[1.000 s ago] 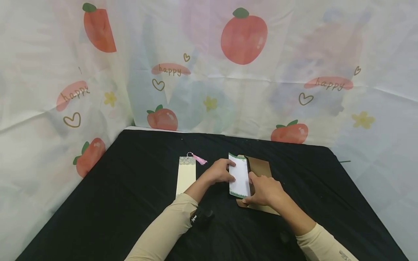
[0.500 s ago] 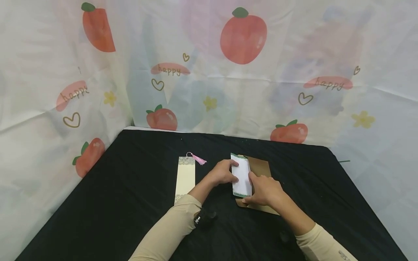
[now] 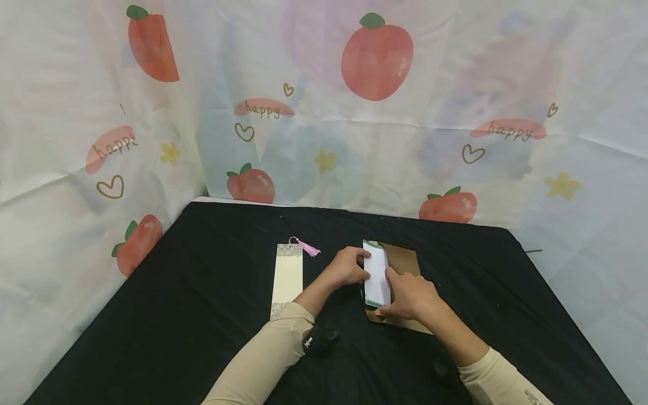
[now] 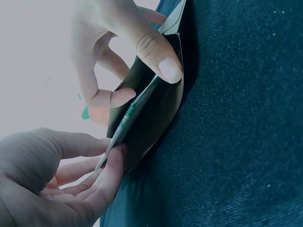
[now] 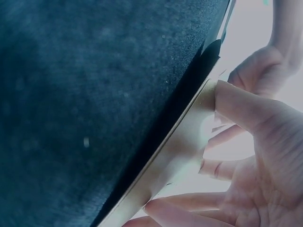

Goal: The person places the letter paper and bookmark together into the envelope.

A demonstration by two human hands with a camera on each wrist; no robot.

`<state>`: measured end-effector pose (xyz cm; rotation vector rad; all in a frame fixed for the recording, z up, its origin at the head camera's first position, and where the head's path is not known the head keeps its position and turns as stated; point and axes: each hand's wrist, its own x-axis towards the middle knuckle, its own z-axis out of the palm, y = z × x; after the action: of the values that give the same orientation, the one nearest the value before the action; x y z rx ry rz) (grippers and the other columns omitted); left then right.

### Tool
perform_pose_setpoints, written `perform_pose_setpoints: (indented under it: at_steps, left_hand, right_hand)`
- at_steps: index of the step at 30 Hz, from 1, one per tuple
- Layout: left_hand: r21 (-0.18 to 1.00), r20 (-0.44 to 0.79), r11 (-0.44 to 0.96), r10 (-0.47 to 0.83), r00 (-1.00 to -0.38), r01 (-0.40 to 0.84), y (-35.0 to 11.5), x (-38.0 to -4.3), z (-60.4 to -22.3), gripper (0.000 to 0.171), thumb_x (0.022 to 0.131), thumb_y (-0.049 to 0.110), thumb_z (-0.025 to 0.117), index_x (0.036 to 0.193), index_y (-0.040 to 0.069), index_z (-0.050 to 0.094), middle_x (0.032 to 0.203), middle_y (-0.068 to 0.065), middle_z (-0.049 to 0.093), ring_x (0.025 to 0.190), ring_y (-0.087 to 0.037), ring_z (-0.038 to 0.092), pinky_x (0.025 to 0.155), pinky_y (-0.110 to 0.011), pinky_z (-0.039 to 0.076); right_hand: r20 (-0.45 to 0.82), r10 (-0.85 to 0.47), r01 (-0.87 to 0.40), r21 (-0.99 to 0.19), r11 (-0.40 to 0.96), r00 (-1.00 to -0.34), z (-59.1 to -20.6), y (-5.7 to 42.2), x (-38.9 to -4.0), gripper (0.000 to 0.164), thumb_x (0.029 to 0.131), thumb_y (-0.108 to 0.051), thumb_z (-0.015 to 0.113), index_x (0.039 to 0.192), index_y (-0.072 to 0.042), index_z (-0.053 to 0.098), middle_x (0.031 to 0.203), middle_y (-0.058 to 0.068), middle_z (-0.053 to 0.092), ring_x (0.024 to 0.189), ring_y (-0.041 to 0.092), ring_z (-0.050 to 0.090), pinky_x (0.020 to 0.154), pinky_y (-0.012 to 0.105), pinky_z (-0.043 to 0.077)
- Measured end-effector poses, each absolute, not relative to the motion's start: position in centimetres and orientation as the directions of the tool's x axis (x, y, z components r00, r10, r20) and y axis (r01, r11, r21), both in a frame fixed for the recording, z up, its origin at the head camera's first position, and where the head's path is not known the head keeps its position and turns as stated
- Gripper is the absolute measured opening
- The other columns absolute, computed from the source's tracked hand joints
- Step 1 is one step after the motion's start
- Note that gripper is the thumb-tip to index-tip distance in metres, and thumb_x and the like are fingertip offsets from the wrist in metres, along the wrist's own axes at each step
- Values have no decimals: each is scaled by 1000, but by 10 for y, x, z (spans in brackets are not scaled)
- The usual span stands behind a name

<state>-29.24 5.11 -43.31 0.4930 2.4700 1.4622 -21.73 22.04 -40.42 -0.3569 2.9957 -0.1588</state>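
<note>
Your left hand [image 3: 349, 268] is just below and right of the centre of the head frame, gripping the white card [image 3: 377, 281] at its left edge between thumb and fingers. The card has green patterned bands along its top and bottom ends and lies right of the frame's centre, in the lower half.

Your right hand [image 3: 412, 295] is to the right of the card and grips the brown envelope [image 3: 403, 260], which extends behind the card toward the right. In the right wrist view, your right thumb sits on the envelope's edge at centre right, and fingers touch it near the bottom of the frame. In the left wrist view, the envelope's mouth gapes across the centre; the card's edge lies between its two walls, with your left fingers pinching it at lower left. The depth of insertion cannot be told.

A cream bookmark [image 3: 288, 275] lies left of your left hand, its lower end partly covered by your left sleeve [image 3: 265, 351]. Its pink tassel [image 3: 308, 247] points right from the top end. All items are on the black cloth [image 3: 152, 320]; the fruit-printed backdrop [image 3: 314, 50] fills the upper frame.
</note>
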Motion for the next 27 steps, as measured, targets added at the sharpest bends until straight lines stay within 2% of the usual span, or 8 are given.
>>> perform_pose_setpoints:
  at_steps: [10,20,27]
  left_hand:
    - [904,-10,395,405,-914,165,53,-294,-435,60,79,-15,81,134,-6,59,103,-17,66,78,-21,67,60,-29,60]
    - [922,-20,365,373,-927,127,57,-294,-436,77,78,-16,82,144,-4,45,108,-18,65,80,-23,68,59,-30,60]
    - [907,-21,396,389,-921,146,60,-292,-435,77,77,-17,81,145,-5,46,109,-20,67,83,-23,68,62,-30,60]
  right_hand:
    - [-108,-241,-229,-117,966,-964,-404,221,-218,80,68,-50,94,122,-5,56,86,8,63,70,25,60,57,45,50]
    - [-122,-242,-228,-118,966,-962,-403,220,-219,82,68,-52,94,124,-5,55,89,10,64,74,28,63,60,47,52]
    - [-117,-247,-233,-121,965,-962,-403,221,-218,82,68,-51,94,123,-5,55,89,9,63,73,28,63,60,47,52]
